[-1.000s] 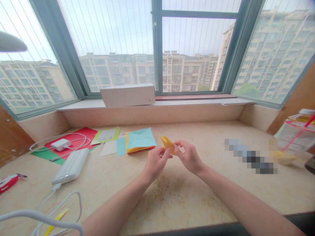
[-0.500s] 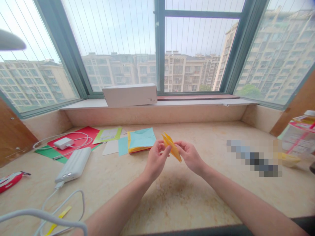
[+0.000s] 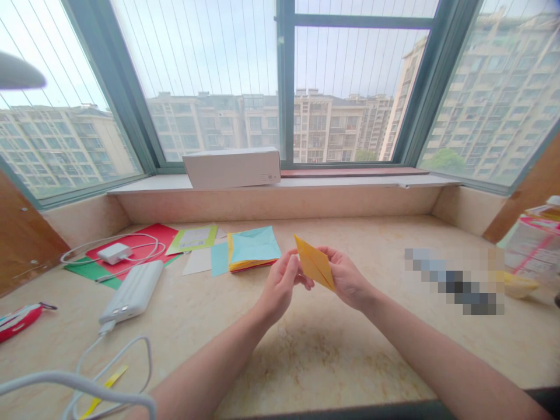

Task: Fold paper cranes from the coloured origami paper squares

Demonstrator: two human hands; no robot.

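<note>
A folded piece of yellow origami paper (image 3: 315,265) is held up above the stone-like tabletop, its flat creased face turned toward me. My right hand (image 3: 350,279) grips it along the right edge, the fingers mostly behind the paper. At its left edge, my left hand (image 3: 283,283) has its thumb and curled fingers closed at the paper's side; exactly where they pinch is partly hidden. Just left of my left hand lies a stack of folded papers (image 3: 254,246), light blue on top with yellow and red layers below.
Red paper (image 3: 160,236), green paper (image 3: 83,269) and a lime-edged packet (image 3: 192,239) lie at the left. A white power bank (image 3: 131,294) with cables is nearer. A white box (image 3: 231,169) stands on the sill. At right are a blurred-out object (image 3: 455,283) and a plastic container (image 3: 531,248).
The yellow paper has turned so its broad face shows instead of its parted edges. Both hands have shifted slightly, the right one moving a little to the right.
</note>
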